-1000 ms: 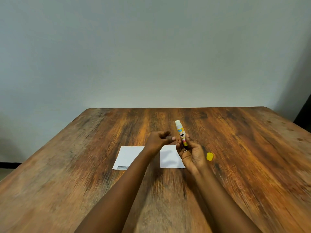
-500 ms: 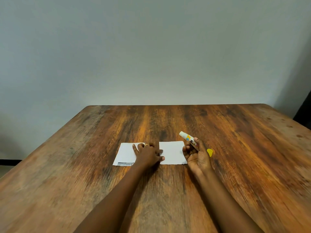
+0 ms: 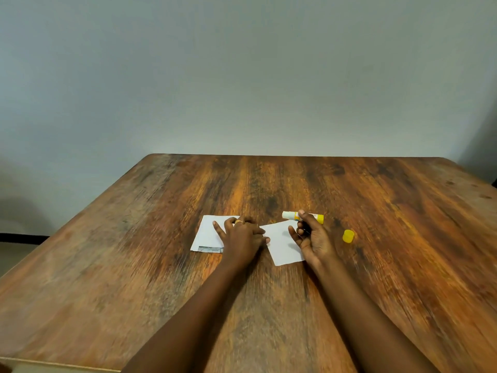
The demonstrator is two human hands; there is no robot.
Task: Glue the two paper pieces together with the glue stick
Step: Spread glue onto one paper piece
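Observation:
Two white paper pieces lie on the wooden table (image 3: 269, 305). The left paper (image 3: 206, 235) is partly under my left hand (image 3: 242, 240), which rests flat with fingers spread and touches the left corner of the right paper (image 3: 282, 242). That right paper sits skewed. My right hand (image 3: 312, 238) hovers over its right edge and grips the uncapped glue stick (image 3: 291, 216), held sideways with its white tip pointing left. The yellow cap (image 3: 348, 236) lies on the table to the right of my right hand.
The table's far edge meets a plain grey wall (image 3: 242, 76). The near left corner of the table (image 3: 16, 362) shows at the bottom. A dark object (image 3: 493, 181) is at the far right edge.
My left hand came down from the glue stick onto the papers. The right paper has turned askew. The glue stick tipped from upright to sideways.

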